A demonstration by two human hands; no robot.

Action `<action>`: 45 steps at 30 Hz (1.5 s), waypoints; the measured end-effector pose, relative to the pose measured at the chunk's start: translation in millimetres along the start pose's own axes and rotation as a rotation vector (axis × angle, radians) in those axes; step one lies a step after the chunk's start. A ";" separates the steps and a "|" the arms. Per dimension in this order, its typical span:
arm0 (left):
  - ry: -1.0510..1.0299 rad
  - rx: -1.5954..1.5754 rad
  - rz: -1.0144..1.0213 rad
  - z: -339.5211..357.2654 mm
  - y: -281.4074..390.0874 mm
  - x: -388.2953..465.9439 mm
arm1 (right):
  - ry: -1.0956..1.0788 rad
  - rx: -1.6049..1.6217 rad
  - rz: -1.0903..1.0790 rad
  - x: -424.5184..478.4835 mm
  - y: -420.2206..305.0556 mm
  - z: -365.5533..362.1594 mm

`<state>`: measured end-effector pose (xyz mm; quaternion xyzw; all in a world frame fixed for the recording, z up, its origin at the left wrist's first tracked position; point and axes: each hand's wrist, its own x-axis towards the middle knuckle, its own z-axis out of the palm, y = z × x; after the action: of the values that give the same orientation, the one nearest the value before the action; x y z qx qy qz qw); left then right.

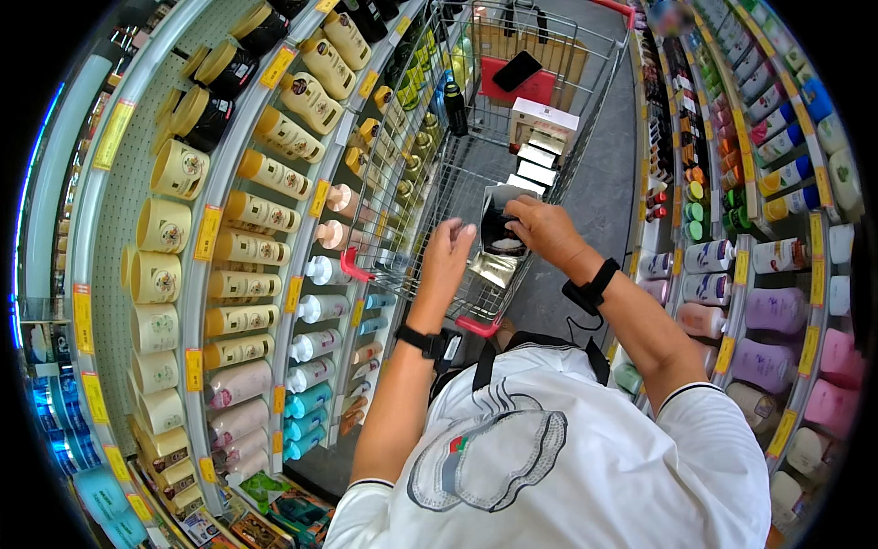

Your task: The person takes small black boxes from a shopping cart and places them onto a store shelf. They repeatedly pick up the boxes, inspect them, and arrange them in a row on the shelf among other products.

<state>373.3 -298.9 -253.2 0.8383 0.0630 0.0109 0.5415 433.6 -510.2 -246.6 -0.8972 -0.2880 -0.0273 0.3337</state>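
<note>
A wire shopping cart point(439, 185) stands in front of me between the shelves. Along its right side runs a row of small boxes point(537, 173), with a larger white and pink box point(544, 122) behind them. My right hand point(542, 223) is at the rim of an upright dark box or pouch point(495, 216), fingers bent over its edge; what they grip is partly hidden. My left hand point(449, 250) hovers just left of it, fingers loosely apart and holding nothing. A gold box point(495, 269) lies nearer to me. A dark bottle point(455, 108) stands at the cart's left side.
A phone point(517, 71) lies on a red item point(490, 86) at the cart's far end. Shelves of cream bottles point(259, 247) and tubs point(163, 224) line the left, close to the cart. More shelves with purple bottles point(775, 310) curve along the right.
</note>
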 end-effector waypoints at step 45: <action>0.109 0.503 0.284 -18.2 -30.1 21.7 | -0.026 0.377 -0.189 25.8 -73.4 -40.6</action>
<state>390.4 -267.6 -274.2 0.9448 -0.0253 0.1154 0.3056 421.6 -477.4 -166.1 -0.7881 -0.3751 0.0074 0.4879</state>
